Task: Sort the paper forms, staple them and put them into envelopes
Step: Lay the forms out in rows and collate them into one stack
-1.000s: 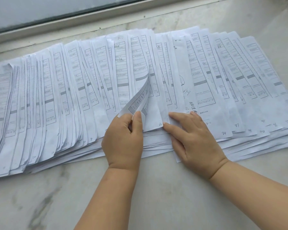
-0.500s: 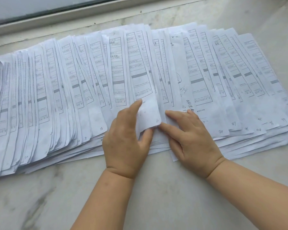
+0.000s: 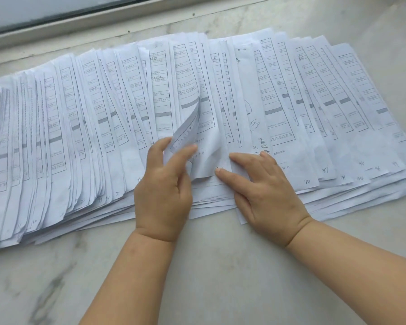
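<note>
A long fan of printed paper forms point(image 3: 314, 109) lies spread across the marble surface, overlapping from left to right, with handwritten numbers at their lower corners. My left hand point(image 3: 164, 193) pinches the lower corner of one form point(image 3: 185, 134) near the middle and curls it up and leftward. Just to its right, my right hand point(image 3: 265, 186) rests with straight fingers flat on the neighbouring forms, holding them down. No stapler or envelopes are in view.
The forms lie on a pale marble surface point(image 3: 209, 266) with bare room in front of them. A white window frame point(image 3: 103, 15) runs along the back edge, close behind the papers.
Half a second ago the form lay flat under my left hand; now its corner is lifted and curled again. My right hand has stayed in place on the forms.
</note>
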### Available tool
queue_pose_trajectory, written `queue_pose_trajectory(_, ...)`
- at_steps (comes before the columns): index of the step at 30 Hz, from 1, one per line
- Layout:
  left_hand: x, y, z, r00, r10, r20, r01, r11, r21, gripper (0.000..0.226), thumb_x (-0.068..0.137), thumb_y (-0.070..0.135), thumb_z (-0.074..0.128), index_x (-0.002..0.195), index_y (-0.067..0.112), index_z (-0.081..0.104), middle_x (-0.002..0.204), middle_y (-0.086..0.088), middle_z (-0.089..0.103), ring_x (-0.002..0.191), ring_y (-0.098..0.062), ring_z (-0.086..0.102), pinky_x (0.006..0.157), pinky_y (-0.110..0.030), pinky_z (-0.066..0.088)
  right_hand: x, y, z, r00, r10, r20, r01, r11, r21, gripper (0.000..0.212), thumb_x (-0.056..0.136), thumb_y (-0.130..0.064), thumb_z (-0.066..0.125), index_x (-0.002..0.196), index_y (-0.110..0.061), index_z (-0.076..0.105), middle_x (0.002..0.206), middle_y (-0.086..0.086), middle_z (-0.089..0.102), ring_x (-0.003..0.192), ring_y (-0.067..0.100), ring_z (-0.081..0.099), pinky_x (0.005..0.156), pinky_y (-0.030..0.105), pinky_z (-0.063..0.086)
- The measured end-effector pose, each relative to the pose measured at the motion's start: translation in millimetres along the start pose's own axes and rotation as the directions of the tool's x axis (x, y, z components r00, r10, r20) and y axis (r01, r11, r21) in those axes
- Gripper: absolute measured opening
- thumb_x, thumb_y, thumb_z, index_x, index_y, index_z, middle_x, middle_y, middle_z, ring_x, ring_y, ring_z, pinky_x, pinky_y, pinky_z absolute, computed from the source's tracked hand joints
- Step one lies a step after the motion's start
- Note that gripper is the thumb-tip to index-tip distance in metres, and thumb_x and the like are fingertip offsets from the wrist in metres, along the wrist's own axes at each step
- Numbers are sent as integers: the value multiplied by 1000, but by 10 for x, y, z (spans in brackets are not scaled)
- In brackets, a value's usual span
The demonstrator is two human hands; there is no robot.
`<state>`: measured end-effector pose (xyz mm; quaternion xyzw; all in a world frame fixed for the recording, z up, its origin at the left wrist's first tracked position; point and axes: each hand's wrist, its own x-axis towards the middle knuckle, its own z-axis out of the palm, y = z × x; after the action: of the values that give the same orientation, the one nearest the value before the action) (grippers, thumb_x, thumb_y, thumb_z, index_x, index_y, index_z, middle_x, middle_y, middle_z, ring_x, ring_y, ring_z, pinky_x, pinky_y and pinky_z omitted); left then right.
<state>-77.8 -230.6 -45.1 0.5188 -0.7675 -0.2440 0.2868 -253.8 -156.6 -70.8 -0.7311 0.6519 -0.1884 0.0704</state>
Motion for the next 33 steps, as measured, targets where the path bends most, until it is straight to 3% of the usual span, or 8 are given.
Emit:
queue_pose_trajectory(3,-19,-15,20,994,-16,104,4,993,117,23,79,43,69,98,31,67,135,3,42,72,-16,60,59,-29,50,16,-10,-1,1000,4,13,-3,1000,-29,45,86,-20,44,125,-20,66,126,15,58,114,29,46,104,51,34)
queue_pose_trajectory(9,-18,-91,7,993,-94,70,98,994,-50,20,86,35,57,91,22,71,137,3,45,84,-7,56,71,-37,54,-15,6,4,999,18,-33,-17,999,51,35,87,-17,48,114,-12,70,126,16,61,113,34,58,105,54,39)
queue_pose_trajectory(14,-7,-61,-31,999,-1,34,3,998,-61,54,85,10,54,136,24,45,143,-3,42,108,11,44,72,-21,47,-24,3,2,998,17,-57,-14,998,62,29,89,-17,50,108,-10,71,125,16,61,113,34,59,105,54,39)
queue_pose_trajectory(16,-6,-42,-44,999,35,36,-33,997,-65,70,86,-7,47,142,33,32,150,-7,34,114,5,40,69,-28,49,-24,5,5,999,9,-42,-8,999,37,33,88,-18,48,113,-14,70,125,16,60,114,33,56,105,54,39)
queue_pose_trajectory(22,-20,2,-24,988,-75,134,69,996,55,18,82,41,68,94,27,69,149,4,36,86,-16,62,71,-32,51,0,-1,5,1000,-16,-25,15,1000,-17,40,87,-20,47,120,-20,69,125,16,59,115,29,48,103,53,37)
queue_pose_trajectory(27,37,-59,-2,983,-172,65,178,979,-103,9,84,27,65,78,20,67,134,6,50,110,22,43,75,-33,50,-27,16,16,999,-23,-40,23,1000,18,35,88,-18,47,112,-14,71,123,17,61,114,32,54,103,54,39)
queue_pose_trajectory(30,56,-86,-17,980,-181,80,189,977,-95,7,86,20,67,79,21,66,122,13,52,120,-11,51,73,-11,41,-29,19,18,998,-22,-60,25,998,54,28,88,-14,50,103,-8,73,120,20,61,110,36,60,100,58,42)
queue_pose_trajectory(33,66,-95,-33,977,-184,104,195,975,-108,9,88,18,65,80,21,64,120,12,53,111,-14,54,68,-2,34,-23,21,19,997,-27,-79,31,998,57,23,87,-12,52,98,-7,72,116,21,61,106,37,60,100,57,42)
